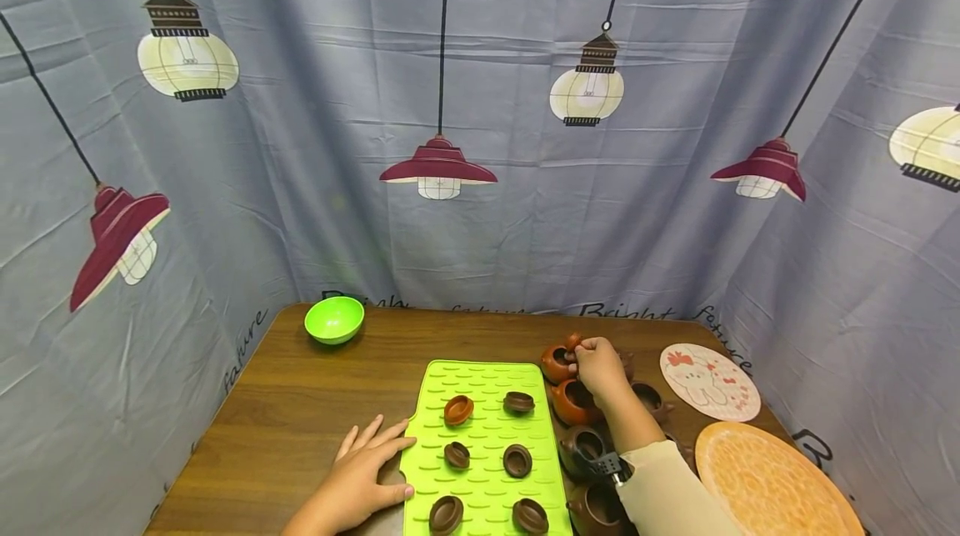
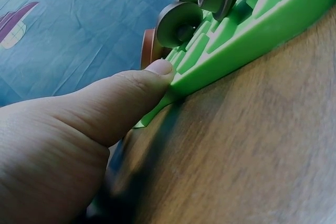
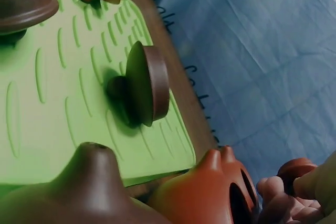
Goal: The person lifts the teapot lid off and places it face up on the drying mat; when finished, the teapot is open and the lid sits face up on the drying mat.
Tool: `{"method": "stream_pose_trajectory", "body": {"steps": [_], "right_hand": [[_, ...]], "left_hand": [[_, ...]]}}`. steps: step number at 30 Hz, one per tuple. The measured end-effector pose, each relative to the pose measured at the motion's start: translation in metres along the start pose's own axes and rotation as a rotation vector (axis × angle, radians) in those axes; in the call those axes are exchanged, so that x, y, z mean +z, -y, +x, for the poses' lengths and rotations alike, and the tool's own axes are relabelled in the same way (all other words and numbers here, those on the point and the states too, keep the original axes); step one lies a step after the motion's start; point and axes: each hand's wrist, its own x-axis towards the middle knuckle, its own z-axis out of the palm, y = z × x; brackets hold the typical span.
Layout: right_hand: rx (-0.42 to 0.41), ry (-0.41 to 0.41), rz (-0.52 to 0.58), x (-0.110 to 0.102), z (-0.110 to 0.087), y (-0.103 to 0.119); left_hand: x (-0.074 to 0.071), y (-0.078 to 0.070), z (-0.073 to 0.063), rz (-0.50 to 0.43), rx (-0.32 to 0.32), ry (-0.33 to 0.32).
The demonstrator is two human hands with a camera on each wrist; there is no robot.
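My right hand (image 1: 603,369) pinches a reddish-brown teapot lid (image 1: 573,342) by thumb and fingers, just over the far reddish clay teapot (image 1: 553,365), whose mouth shows uncovered. In the right wrist view the same lid (image 3: 296,166) is at the fingertips. My left hand (image 1: 358,473) lies with fingers spread at the left edge of a green ridged mat (image 1: 480,378); its thumb (image 2: 126,93) touches the rim in the left wrist view. On the mat several lids lie in two columns, among them an orange one (image 1: 458,410) and dark brown ones (image 1: 517,461), mostly with undersides up.
Lidless teapots line the mat's right side, including an orange one (image 1: 573,404) and dark brown ones (image 1: 581,448). More pots stand partly hidden behind my right arm. A green bowl (image 1: 334,320) is at the back left, a rabbit placemat (image 1: 710,382) and round tan mat (image 1: 776,482) at right.
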Motion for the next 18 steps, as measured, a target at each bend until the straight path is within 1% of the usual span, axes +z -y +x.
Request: {"method": "stream_pose_trajectory", "body": {"steps": [5,7,9,13,16,18], "right_hand": [[-0.006,0.019,0.111,-0.0044,-0.0017,-0.0002],[0.001,0.048,0.191,-0.0041,-0.0017,-0.0004],[0.011,0.085,0.295,-0.0031,-0.0017,-0.0006],[0.064,0.139,0.489,-0.0007,-0.0033,-0.0008],[0.094,0.171,0.586,0.0001,-0.0053,-0.0007],[0.097,0.205,0.634,0.001,-0.0061,-0.0003]], "left_hand": [[-0.0001,0.0002,0.0006,-0.004,0.004,0.004],[0.0,0.0003,0.0008,-0.007,0.004,0.007],[0.0002,0.0005,0.0009,-0.006,0.002,0.007],[0.0002,0.0008,0.0009,-0.001,0.002,0.004],[0.0003,0.0008,0.0008,0.001,0.0,0.006],[0.0003,0.0007,0.0006,0.002,0.0,0.005]]}}
